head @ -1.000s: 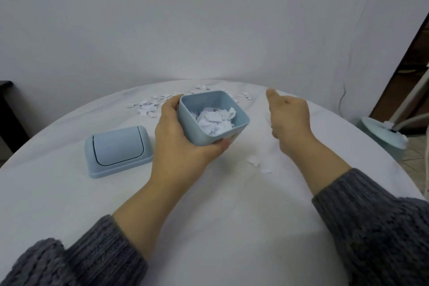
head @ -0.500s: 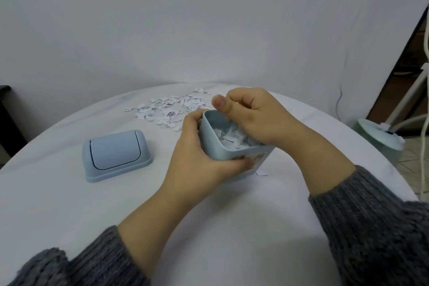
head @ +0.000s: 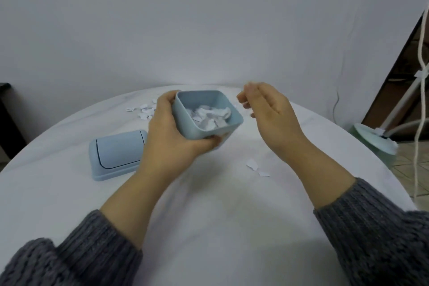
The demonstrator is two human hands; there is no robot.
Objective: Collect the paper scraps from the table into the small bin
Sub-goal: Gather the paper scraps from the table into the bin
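the left hand [head: 171,137] has its fingers clamped on a pale blue square bin [head: 204,118] half full of white paper scraps [head: 210,116]; the right hand [head: 269,118] hovers beside it, fingers loosely apart.

Soft, even, cool light; no glare anywhere. The white surface [head: 209,227] carries only faint shadows under the forearms. Wide-angle distortion bows the surface's far edge and stretches the grey sleeves [head: 383,227] at 5 and 7 o'clock. The right hand [head: 267,118] has blurred fingertips; overall detail slightly soft, dim doorway at 3 o'clock.
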